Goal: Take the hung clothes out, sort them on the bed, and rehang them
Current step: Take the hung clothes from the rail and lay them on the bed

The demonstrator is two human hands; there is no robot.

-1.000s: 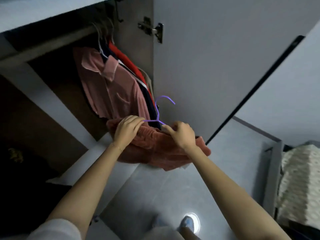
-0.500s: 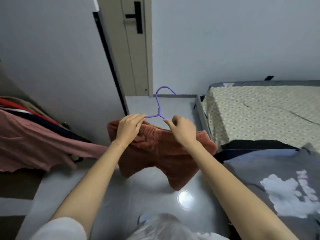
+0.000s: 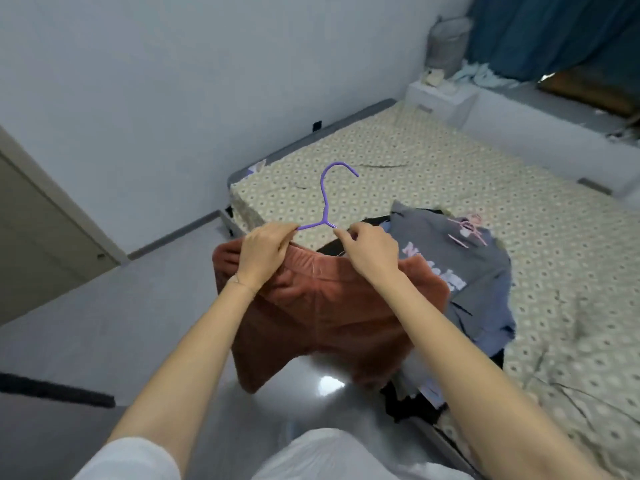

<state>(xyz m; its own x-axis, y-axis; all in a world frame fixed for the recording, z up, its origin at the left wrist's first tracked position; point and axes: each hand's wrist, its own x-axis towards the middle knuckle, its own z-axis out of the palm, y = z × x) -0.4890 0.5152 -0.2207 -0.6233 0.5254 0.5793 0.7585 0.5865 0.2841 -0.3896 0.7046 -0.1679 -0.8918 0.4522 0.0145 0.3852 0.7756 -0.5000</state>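
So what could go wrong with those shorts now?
The shorts hang mostly over the floor, not the bed, so they might slip off the hanger and land there. The left hand and right hand hold them only at the hanger, so it may tip. Dropped on the grey shirt, its hook could tangle with the pink hanger.

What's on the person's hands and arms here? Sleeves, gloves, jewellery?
No gloves and no watch. The left hand has a thin bracelet at the wrist, and the right hand has nothing at its wrist. A short white sleeve ends above the left elbow. The right arm leaves the frame with no sleeve showing. No rings are visible, though the fingers are slightly blurred.
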